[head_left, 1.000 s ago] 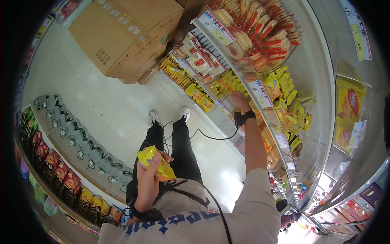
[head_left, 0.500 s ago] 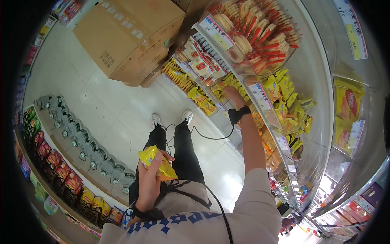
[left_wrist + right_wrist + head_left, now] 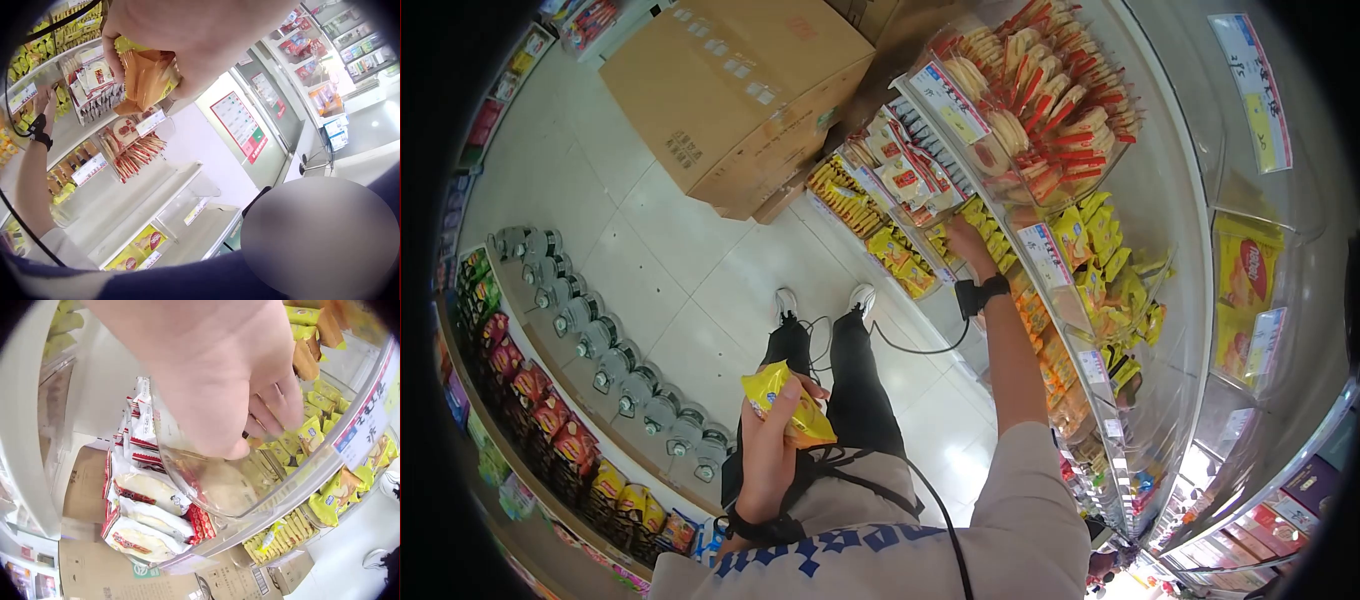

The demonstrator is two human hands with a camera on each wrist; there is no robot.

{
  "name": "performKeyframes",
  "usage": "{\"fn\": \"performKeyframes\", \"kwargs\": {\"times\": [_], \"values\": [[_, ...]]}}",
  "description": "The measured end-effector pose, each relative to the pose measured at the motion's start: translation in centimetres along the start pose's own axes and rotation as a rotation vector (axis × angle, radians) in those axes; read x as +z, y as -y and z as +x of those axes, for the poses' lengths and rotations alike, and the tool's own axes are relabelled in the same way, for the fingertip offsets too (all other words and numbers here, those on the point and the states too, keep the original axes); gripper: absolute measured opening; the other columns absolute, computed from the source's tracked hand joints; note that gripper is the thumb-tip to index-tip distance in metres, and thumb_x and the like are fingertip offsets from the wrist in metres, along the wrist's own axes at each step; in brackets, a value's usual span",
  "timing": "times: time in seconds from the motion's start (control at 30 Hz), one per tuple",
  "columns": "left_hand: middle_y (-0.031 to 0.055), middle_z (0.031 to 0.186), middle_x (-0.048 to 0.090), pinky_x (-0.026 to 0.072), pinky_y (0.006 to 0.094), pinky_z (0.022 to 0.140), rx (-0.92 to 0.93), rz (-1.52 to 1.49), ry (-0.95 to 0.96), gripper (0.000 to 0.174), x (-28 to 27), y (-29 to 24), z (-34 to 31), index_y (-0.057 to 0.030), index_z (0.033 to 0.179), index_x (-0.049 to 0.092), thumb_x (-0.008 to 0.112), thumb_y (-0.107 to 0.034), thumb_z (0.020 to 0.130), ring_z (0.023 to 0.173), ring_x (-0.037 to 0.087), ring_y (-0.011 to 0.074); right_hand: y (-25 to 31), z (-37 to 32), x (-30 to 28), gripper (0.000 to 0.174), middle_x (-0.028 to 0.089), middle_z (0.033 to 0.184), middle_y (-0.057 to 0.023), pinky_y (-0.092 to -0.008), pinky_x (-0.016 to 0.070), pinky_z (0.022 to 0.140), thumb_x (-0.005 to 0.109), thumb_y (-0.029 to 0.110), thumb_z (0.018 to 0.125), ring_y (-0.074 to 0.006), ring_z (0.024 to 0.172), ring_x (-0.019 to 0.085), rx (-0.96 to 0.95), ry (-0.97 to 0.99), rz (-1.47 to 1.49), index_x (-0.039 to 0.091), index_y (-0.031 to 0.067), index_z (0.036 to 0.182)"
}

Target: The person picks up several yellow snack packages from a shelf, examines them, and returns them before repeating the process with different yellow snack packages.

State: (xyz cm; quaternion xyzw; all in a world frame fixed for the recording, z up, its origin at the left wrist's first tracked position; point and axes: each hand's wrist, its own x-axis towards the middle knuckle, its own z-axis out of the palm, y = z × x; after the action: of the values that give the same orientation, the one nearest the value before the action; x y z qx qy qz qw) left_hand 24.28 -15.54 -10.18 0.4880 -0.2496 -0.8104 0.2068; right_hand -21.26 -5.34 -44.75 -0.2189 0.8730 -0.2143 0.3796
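Notably, the right hand (image 3: 968, 245) has moved along the front edge of the shelf (image 3: 272, 511) toward the white-and-red packets (image 3: 147, 525) since one second ago, its fingers bent over small yellow packets (image 3: 322, 400); whether it grasps any cannot be told. The left hand (image 3: 770, 440) still grips one snack packet (image 3: 810, 422) before the waist, well apart from that edge. Counted elsewhere are two yellow packs (image 3: 152, 242) bearing red ovals; the gripped item is glossy, yellow with an orange lower part, and crimped at the end.
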Motion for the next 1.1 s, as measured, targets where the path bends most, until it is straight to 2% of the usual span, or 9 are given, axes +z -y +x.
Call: {"fn": "performKeyframes", "kwargs": {"times": [0.13, 0.3, 0.4, 0.5, 0.63, 0.8, 0.93, 1.0, 1.1], "values": [[0.0098, 0.093, 0.064, 0.0485, 0.0321, 0.083, 0.012, -0.026, 0.015, 0.028, -0.2, 0.0, -0.1, -0.0031, 0.102, 0.058, 0.062, -0.031, 0.1, 0.094, 0.063, 0.0205, -5.6, -0.6, -1.1, 0.028, 0.071, 0.086, -0.0161, -0.0423, 0.0516, 0.074, 0.059, 0.026, 0.088, -0.03, 0.084, 0.069, 0.066, 0.401, -0.046, 0.067, -0.001, 0.087], [0.0097, 0.093, 0.064, 0.0487, 0.0317, 0.082, -0.005, -0.04, 0.001, 0.029, -0.2, 0.5, 0.1, -0.0029, 0.102, 0.058, 0.062, -0.031, 0.1, 0.093, 0.063, 0.0201, -6.4, -3.7, -3.3, 0.022, 0.07, 0.088, -0.0174, -0.0378, 0.0517, 0.07, 0.06, 0.02, 0.087, -0.0274, 0.082, 0.069, -0.053, -0.062, -0.105, 0.066, -0.001, 0.085], [0.0095, 0.093, 0.064, 0.0489, 0.0315, 0.081, -0.012, -0.024, -0.008, 0.029, -0.1, 0.5, 0.0, -0.0027, 0.102, 0.058, 0.062, -0.031, 0.1, 0.093, 0.063, 0.02, -8.0, -3.5, -1.5, 0.02, 0.069, 0.091, -0.0192, -0.0388, 0.052, 0.072, 0.059, 0.018, 0.087, -0.0295, 0.085, 0.069, -0.049, -0.126, -0.06, 0.066, -0.0005, 0.091], [0.0094, 0.092, 0.064, 0.049, 0.0315, 0.081, -0.009, -0.023, 0.0, 0.029, 0.1, 0.7, 0.3, -0.0026, 0.101, 0.059, 0.062, -0.031, 0.099, 0.092, 0.063, 0.0199, -4.1, -4.7, -2.4, 0.025, 0.069, 0.092, -0.0208, -0.0419, 0.0519, 0.077, 0.058, 0.021, 0.088, -0.0334, 0.088, 0.068, 0.282, 0.255, 0.41, 0.064, -0.0002, 0.099], [0.0092, 0.091, 0.064, 0.0492, 0.0318, 0.082, -0.013, -0.034, -0.013, 0.029, 0.6, 0.9, 0.3, -0.0024, 0.101, 0.059, 0.063, -0.031, 0.099, 0.092, 0.063, 0.0199, -7.0, -0.6, -1.6, 0.033, 0.069, 0.089, -0.0197, -0.0404, 0.0522, 0.078, 0.062, 0.029, 0.085, -0.0305, 0.088, 0.068, -0.122, 0.057, -0.088, 0.063, -0.0026, 0.096], [0.0093, 0.091, 0.064, 0.0491, 0.032, 0.082, -0.03, -0.036, -0.005, 0.029, 0.8, 1.1, 0.1, -0.0023, 0.101, 0.059, 0.063, -0.03, 0.099, 0.092, 0.063, 0.02, -3.0, -3.3, -1.7, 0.037, 0.069, 0.089, -0.0214, -0.0391, 0.0528, 0.079, 0.064, 0.031, 0.084, -0.0292, 0.089, 0.069, 0.092, -0.008, 0.086, 0.064, -0.0057, 0.09], [0.0095, 0.091, 0.064, 0.0489, 0.0319, 0.082, -0.011, -0.05, -0.007, 0.028, 0.7, 1.0, 0.3, -0.0023, 0.101, 0.059, 0.063, -0.03, 0.099, 0.092, 0.063, 0.0197, -7.7, -4.4, -3.3, 0.042, 0.07, 0.093, -0.0233, -0.0398, 0.0535, 0.083, 0.06, 0.034, 0.087, -0.0315, 0.094, 0.07, 0.199, 0.211, 0.104, 0.066, -0.0062, 0.096], [0.0093, 0.091, 0.065, 0.0496, 0.0321, 0.082, -0.003, -0.037, -0.007, 0.026, 0.4, 1.4, 0.3, -0.0029, 0.101, 0.058, 0.064, -0.028, 0.099, 0.091, 0.064, 0.0198, -8.8, -4.7, -3.4, 0.046, 0.07, 0.096, -0.0248, -0.0417, 0.0537, 0.085, 0.058, 0.037, 0.089, -0.0354, 0.096, 0.07, 0.421, 0.076, 0.033, 0.067, -0.0069, 0.099], [0.0089, 0.091, 0.065, 0.051, 0.0325, 0.081, 0.017, -0.032, 0.025, 0.023, 0.5, 1.4, 0.2, -0.004, 0.102, 0.057, 0.066, -0.026, 0.098, 0.089, 0.065, 0.0199, -9.4, -4.1, -3.0, 0.052, 0.07, 0.104, -0.0274, -0.0458, 0.0532, 0.088, 0.055, 0.042, 0.09, -0.0418, 0.098, 0.069, 0.323, -0.03, -0.247, 0.068, -0.0061, 0.106]]}}
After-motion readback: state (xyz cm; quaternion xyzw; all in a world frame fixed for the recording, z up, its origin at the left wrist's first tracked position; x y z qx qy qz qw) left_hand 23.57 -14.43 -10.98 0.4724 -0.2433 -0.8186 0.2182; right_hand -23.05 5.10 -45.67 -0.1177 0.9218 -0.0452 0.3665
